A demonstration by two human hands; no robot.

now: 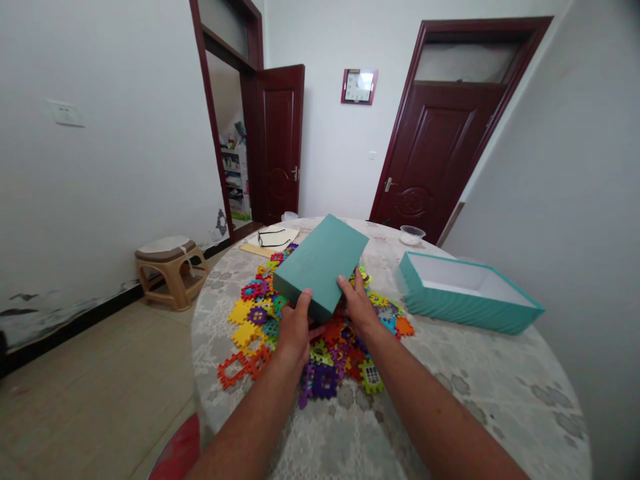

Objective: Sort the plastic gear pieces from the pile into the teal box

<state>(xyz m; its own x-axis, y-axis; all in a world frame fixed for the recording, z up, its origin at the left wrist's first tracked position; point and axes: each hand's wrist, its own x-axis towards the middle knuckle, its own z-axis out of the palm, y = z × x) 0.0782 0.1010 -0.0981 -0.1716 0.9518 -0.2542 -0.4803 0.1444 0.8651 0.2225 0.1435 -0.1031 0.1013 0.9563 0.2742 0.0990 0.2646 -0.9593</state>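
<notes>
My left hand (295, 327) and my right hand (357, 300) grip the near end of a flat teal cardboard box lid (320, 267), one on each side, and hold it tilted above the table. Under and around my hands lies a heap of colourful interlocking plastic puzzle pieces (325, 360), in yellow, purple, orange, red and green. To the right, an open teal box with a white inside (465, 293) rests on the round lace-patterned tablecloth (480, 380).
Black glasses (274, 238) rest on pale paper (285, 233) at the table's far side, near a small clear plastic bowl (413, 235). A tan plastic stool (173, 270) stands by the left wall. Dark red doors stand behind the table, one open.
</notes>
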